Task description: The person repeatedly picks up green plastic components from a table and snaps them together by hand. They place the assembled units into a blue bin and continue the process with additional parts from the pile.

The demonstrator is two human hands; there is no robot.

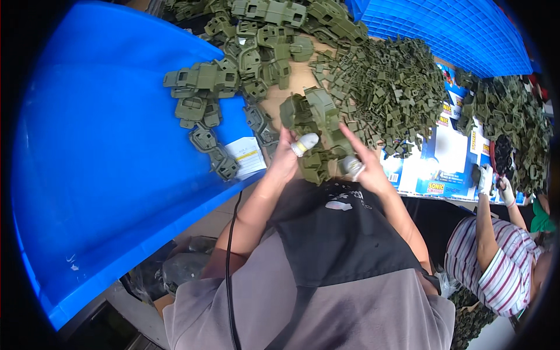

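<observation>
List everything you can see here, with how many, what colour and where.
Held plastic part: one, olive green, between both hands.
Large plastic parts: many, olive green, piled top centre and spilling onto the bin.
Small plastic pieces: many, olive green, heaped right of centre.
Bin: one, blue, left.
Basket: one, blue, top right.
Co-worker: one, striped shirt, lower right.
Apron: one, black, on the person.
Left hand: gripping the part, thumb taped white.
Right hand: fingers on the part.

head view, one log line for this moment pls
left hand: grips olive plastic part | right hand: grips same part | beside: small clips pile | blue bin
</observation>
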